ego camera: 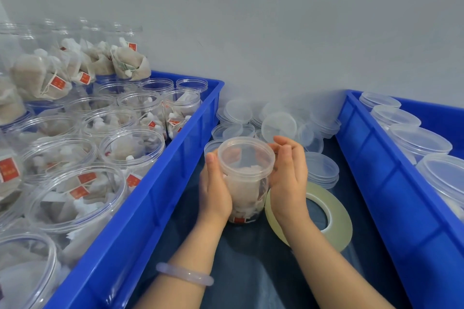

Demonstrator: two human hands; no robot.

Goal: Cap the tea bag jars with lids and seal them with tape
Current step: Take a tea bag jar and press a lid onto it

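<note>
Both hands wrap the tea bag jar, upright btwn the blue crates: left hand grips its side, right hand pinches the lid rim, so best hold body steady & twist lid fully snug before reaching for the tape roll.

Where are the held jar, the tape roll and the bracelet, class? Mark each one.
held jar (247,183): head view, clear wall below the rim.
tape roll (342,220): head view, flat face right of the hole.
bracelet (184,274): head view, middle of the band.
</note>
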